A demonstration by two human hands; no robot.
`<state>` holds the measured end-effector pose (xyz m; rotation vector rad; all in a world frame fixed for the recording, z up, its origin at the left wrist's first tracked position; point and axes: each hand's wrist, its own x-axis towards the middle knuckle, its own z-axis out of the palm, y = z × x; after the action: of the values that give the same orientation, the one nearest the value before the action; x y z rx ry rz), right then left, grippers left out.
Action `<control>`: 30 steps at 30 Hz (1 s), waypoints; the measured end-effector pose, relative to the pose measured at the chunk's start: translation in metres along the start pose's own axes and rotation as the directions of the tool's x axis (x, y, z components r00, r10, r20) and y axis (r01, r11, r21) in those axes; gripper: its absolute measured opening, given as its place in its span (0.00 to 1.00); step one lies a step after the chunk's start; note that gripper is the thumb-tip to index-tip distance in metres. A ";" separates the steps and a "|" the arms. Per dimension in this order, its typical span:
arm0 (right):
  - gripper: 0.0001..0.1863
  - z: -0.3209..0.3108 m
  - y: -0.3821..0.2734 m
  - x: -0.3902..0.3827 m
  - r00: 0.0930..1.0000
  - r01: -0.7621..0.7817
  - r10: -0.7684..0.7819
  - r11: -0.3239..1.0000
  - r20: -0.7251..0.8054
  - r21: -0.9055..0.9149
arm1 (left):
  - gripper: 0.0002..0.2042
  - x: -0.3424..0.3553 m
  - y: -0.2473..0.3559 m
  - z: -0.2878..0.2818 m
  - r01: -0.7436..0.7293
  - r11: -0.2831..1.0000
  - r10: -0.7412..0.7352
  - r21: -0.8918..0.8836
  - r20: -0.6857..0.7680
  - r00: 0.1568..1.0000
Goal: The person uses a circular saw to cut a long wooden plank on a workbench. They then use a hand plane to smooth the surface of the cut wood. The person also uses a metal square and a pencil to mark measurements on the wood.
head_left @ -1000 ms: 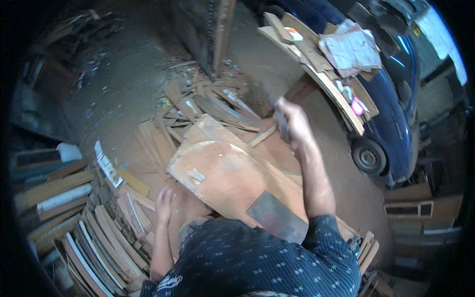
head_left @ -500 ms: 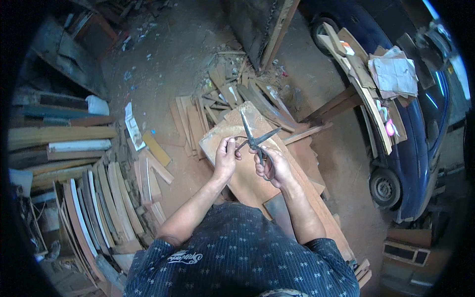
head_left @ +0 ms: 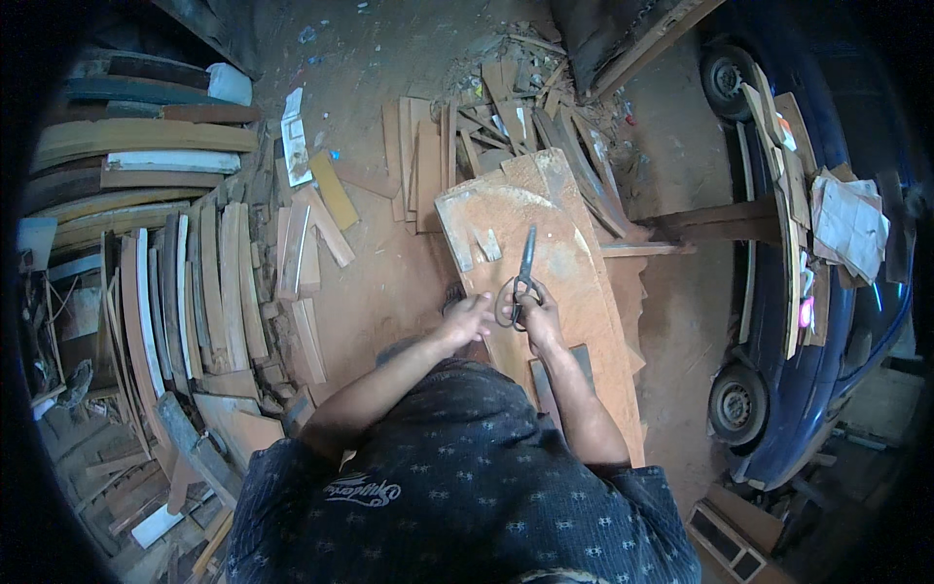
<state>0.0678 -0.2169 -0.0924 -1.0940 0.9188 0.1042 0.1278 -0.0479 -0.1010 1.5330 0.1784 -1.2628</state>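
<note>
With fingers of the right hand (head_left: 541, 319) curled around dark scissors (head_left: 527, 257) at the handles, holds them over the wide wooden board (head_left: 581, 292), blades seemingly together and pointing away. Holds the left hand (head_left: 466, 324) just beside the handles, fingers loosely parted, pinching nothing visible; cannot tell whether touching. Probably metal: likely stiff, fairly weighty, smooth along the blades. Best to grasp by the handle loops, well clear of the tip.
</note>
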 end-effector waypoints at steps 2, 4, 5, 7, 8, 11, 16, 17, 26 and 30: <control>0.19 -0.009 0.018 0.030 0.999 0.019 -0.007 0.947 0.038 -0.320 | 0.30 0.011 -0.039 -0.035 -0.020 0.999 0.017 -0.046 -0.065 0.998; 0.21 -0.013 0.039 0.068 0.998 0.061 -0.044 0.811 0.043 -0.582 | 0.27 0.015 -0.079 -0.078 -0.015 0.993 -0.005 -0.116 -0.172 0.985; 0.21 -0.004 0.040 0.082 0.987 0.157 -0.141 0.743 0.077 -0.651 | 0.25 0.015 -0.118 -0.108 -0.103 0.970 0.057 -0.219 -0.207 0.977; 0.20 0.007 0.041 0.111 0.922 0.342 -0.351 0.539 0.163 -0.770 | 0.20 0.003 -0.148 -0.150 -0.060 0.990 0.013 -0.130 -0.330 0.944; 0.20 0.014 0.041 0.123 0.863 0.426 -0.449 0.404 0.230 -0.809 | 0.18 -0.003 -0.161 -0.172 -0.029 0.995 -0.009 -0.091 -0.390 0.921; 0.19 0.056 0.033 0.143 0.833 0.499 -0.420 0.286 0.361 -0.818 | 0.16 -0.022 -0.272 -0.259 -0.112 0.949 -0.068 -0.295 -0.537 0.841; 0.19 0.058 0.039 0.169 0.938 0.319 -0.206 0.185 0.280 -0.930 | 0.17 -0.073 -0.294 -0.257 -0.029 0.835 -0.414 -0.549 -0.663 0.624; 0.20 0.058 0.031 0.170 0.938 0.331 -0.161 0.157 0.306 -0.931 | 0.19 -0.080 -0.316 -0.252 -0.071 0.801 -0.427 -0.594 -0.650 0.628; 0.13 0.090 0.008 0.155 0.961 0.270 -0.078 0.083 0.264 -0.959 | 0.20 -0.086 -0.365 -0.207 0.176 0.804 -0.474 -0.568 -0.434 0.766; 0.13 0.098 -0.008 0.158 0.951 0.297 -0.108 0.074 0.288 -0.952 | 0.24 -0.070 -0.362 -0.229 -0.081 0.771 -0.287 -0.632 -0.458 0.841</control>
<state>0.2306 -0.1977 -0.1806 -2.5100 0.4138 0.6696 -0.0071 0.3085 -0.3077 1.2304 0.9798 -0.6951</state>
